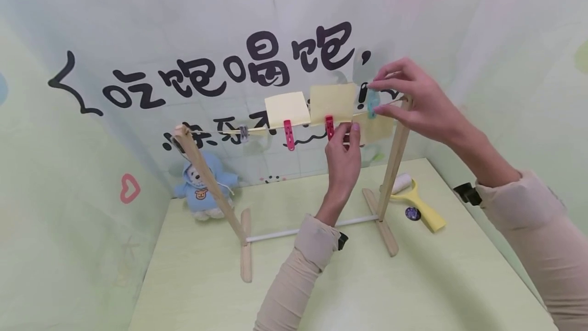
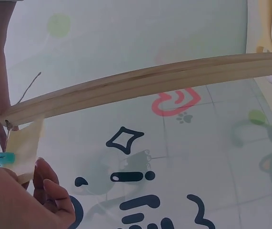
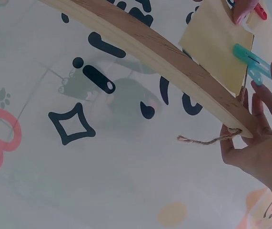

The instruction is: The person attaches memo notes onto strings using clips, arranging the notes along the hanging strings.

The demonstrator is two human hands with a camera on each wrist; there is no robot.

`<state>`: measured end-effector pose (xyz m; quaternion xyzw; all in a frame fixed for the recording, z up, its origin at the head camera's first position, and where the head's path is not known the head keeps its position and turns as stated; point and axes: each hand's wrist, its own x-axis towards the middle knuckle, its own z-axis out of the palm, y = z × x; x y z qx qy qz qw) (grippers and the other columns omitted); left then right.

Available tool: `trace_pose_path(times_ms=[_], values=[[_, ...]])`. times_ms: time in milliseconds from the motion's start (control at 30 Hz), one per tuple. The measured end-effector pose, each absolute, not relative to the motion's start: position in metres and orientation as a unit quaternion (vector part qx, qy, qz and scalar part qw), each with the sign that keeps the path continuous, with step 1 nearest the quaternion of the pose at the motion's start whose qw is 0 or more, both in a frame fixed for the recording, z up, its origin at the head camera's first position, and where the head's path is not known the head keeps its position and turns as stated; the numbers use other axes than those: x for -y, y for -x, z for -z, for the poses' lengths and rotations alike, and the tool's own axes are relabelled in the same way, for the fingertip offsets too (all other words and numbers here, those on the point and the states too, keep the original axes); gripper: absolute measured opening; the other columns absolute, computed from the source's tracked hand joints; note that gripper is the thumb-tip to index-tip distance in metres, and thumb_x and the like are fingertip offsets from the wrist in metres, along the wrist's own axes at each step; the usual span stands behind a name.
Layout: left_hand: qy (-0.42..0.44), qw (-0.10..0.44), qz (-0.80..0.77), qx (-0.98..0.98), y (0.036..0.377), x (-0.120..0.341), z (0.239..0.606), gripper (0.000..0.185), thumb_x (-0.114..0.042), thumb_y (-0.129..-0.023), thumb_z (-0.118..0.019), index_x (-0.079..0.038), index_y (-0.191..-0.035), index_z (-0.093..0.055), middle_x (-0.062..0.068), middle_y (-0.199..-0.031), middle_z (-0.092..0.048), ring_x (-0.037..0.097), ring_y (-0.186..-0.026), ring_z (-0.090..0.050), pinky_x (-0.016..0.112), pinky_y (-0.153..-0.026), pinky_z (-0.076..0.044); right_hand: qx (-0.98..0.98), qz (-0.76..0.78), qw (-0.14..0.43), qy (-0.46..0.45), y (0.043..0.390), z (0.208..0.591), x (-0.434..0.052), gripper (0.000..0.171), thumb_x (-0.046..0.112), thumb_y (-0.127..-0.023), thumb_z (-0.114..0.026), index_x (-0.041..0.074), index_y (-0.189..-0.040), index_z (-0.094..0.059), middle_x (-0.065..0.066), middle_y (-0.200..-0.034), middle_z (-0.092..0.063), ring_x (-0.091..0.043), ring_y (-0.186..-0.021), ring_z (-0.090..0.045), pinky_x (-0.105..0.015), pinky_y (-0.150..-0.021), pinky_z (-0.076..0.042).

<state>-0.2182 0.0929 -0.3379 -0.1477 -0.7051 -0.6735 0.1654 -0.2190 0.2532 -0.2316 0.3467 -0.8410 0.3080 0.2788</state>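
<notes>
A wooden rack (image 1: 394,167) carries a string (image 1: 216,131) strung between its two posts. Two yellow notes (image 1: 287,109) hang on it, under a pink clip (image 1: 288,135) and a red clip (image 1: 329,126). A grey clip (image 1: 243,133) hangs alone. My right hand (image 1: 375,98) pinches a teal clip (image 1: 371,105) on the string by the right post, over a third yellow note (image 1: 378,129). My left hand (image 1: 351,134) pinches that note's left edge from below. The right wrist view shows the teal clip (image 3: 250,59) on the note (image 3: 216,43) beside the post (image 3: 150,47).
A plush bear in a blue hoodie (image 1: 202,190) sits at the back left of the green table (image 1: 321,280). A yellow-handled lint roller (image 1: 418,203) and a small dark round thing (image 1: 412,213) lie right of the rack. Printed walls close in on three sides.
</notes>
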Motion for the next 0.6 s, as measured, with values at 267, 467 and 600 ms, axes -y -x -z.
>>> trace_pose_path(times_ms=[267,467,600], values=[[0.159,0.147,0.667,0.713,0.217,-0.095,0.341,0.033,-0.033,-0.107,-0.048,-0.005,-0.119,-0.060,0.014,-0.101,-0.066,0.017,-0.083,-0.066,0.016,-0.068,-0.047,0.826,-0.304,0.324,-0.346,0.203,0.237,-0.260,0.064,-0.012,-0.073,-0.082,0.003,-0.133,-0.064,-0.017,-0.137,-0.057,0.002,-0.121,-0.050,-0.009,-0.099,-0.039],[0.155,0.118,0.668,0.718,0.211,-0.095,0.354,0.033,-0.033,-0.107,-0.049,-0.007,-0.125,-0.059,0.011,-0.109,-0.066,0.013,-0.085,-0.065,0.016,-0.067,-0.046,0.759,-0.397,0.406,-0.320,0.153,0.267,-0.261,0.031,0.002,-0.092,-0.070,-0.014,-0.118,-0.065,-0.004,-0.126,-0.066,-0.010,-0.123,-0.057,-0.021,-0.109,-0.042],[0.169,0.072,0.659,0.729,0.199,-0.084,0.378,0.035,-0.035,-0.107,-0.049,-0.009,-0.128,-0.060,0.009,-0.112,-0.069,0.020,-0.090,-0.068,0.017,-0.070,-0.049,0.765,-0.424,0.330,-0.354,0.120,0.325,-0.260,0.025,-0.001,-0.095,-0.062,-0.014,-0.117,-0.063,-0.002,-0.118,-0.069,-0.008,-0.111,-0.062,-0.015,-0.097,-0.047]])
